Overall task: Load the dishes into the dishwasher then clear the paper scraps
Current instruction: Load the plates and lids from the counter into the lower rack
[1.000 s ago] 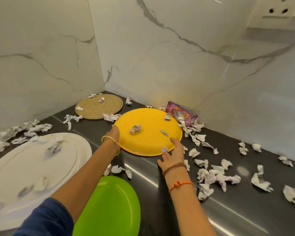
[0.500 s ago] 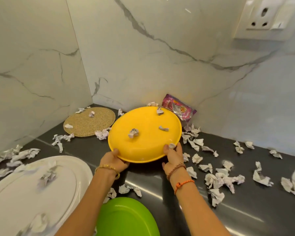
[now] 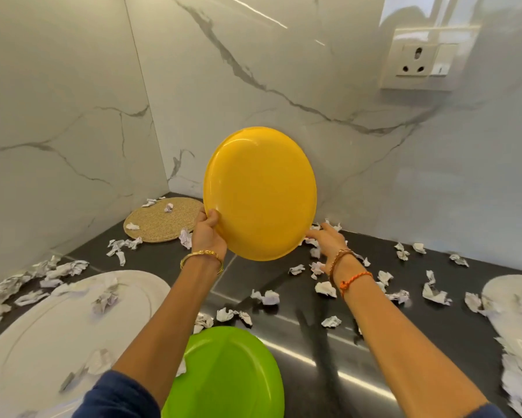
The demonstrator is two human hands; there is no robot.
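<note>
A yellow plate (image 3: 261,194) is tipped up on edge above the dark counter, its underside facing me. My left hand (image 3: 208,232) grips its lower left rim. My right hand (image 3: 326,239) has straight fingers at the plate's lower right edge. Crumpled paper scraps (image 3: 265,297) lie scattered over the counter. A green plate (image 3: 229,375) sits at the near edge. A large white oval platter (image 3: 42,342) with scraps on it lies at the left, and another white dish (image 3: 516,306) at the right edge.
A round woven mat (image 3: 160,220) lies in the back corner with scraps on it. Marble walls close off the counter at the back and left. A wall socket (image 3: 419,60) sits at the upper right.
The yellow plate went from flat on the counter to lifted and tipped up toward the wall. The scraps that lay on it are gone from it. My right hand's fingers have straightened.
</note>
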